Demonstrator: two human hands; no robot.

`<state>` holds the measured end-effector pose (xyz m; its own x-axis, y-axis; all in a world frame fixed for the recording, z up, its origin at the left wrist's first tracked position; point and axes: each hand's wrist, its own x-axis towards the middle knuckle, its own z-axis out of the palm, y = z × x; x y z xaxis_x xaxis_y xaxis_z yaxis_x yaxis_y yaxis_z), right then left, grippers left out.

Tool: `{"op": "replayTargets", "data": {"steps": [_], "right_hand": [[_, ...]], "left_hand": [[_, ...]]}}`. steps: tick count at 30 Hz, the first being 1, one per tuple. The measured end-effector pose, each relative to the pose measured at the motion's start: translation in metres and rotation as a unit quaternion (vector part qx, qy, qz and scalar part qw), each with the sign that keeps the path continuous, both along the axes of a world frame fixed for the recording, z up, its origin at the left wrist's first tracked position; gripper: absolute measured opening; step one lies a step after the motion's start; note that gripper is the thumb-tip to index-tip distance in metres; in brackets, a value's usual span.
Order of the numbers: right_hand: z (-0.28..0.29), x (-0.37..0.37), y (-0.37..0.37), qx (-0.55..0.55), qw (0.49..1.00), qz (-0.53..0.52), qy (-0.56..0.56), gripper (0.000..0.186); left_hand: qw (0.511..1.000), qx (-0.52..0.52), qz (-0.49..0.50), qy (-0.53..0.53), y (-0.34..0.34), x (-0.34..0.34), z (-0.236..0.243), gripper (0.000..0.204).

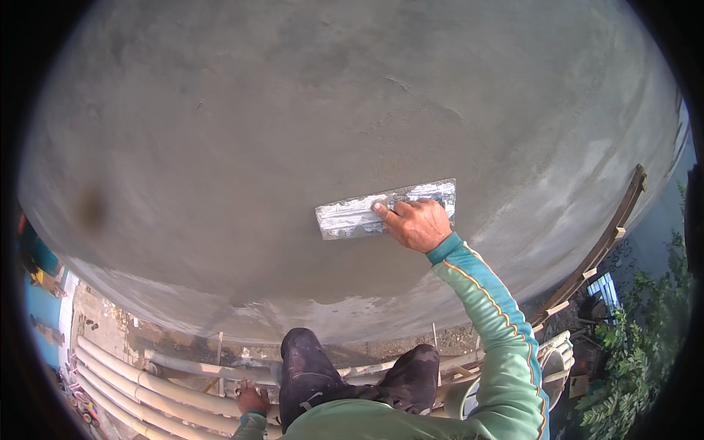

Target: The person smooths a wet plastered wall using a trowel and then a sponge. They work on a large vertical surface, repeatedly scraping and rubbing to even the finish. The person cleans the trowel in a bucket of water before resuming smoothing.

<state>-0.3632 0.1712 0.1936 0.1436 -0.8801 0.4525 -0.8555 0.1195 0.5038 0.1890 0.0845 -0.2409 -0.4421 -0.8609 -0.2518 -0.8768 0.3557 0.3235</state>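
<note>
My right hand (419, 224) is closed round the handle of a rectangular metal plastering trowel (345, 218), its back smeared with pale dried plaster. The blade lies against a broad grey plastered wall (220, 147), tilted slightly so its right end is higher. Around the trowel the plaster looks damp and mostly smooth, with a few thin ridges above it. Low on the left, my left hand (253, 400) rests on the bamboo poles beside my thigh, its fingers partly spread and nothing seen in them.
Bamboo poles (169, 396) form the platform under me, with gaps down to the ground. Beside my right arm stand a bucket (460, 402) and another container (551, 367). A wooden ladder-like frame (612, 227) leans at the right, near leafy branches (631, 359).
</note>
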Motion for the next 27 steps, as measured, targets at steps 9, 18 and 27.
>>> {"op": "replayTargets", "data": {"steps": [9,18,27], "right_hand": [[0.069,-0.038,0.031,-0.490,0.722,0.051,-0.485,0.038],[-0.064,0.052,-0.083,-0.072,0.997,0.013,-0.023,0.049],[-0.029,-0.039,0.061,-0.534,0.671,0.032,-0.513,0.042]], "left_hand": [[1.000,0.019,0.010,0.002,0.010,-0.010,0.001,0.053],[1.000,0.006,0.013,0.002,0.007,-0.011,0.008,0.051],[0.998,0.046,0.022,-0.038,0.007,-0.013,0.024,0.054]]}}
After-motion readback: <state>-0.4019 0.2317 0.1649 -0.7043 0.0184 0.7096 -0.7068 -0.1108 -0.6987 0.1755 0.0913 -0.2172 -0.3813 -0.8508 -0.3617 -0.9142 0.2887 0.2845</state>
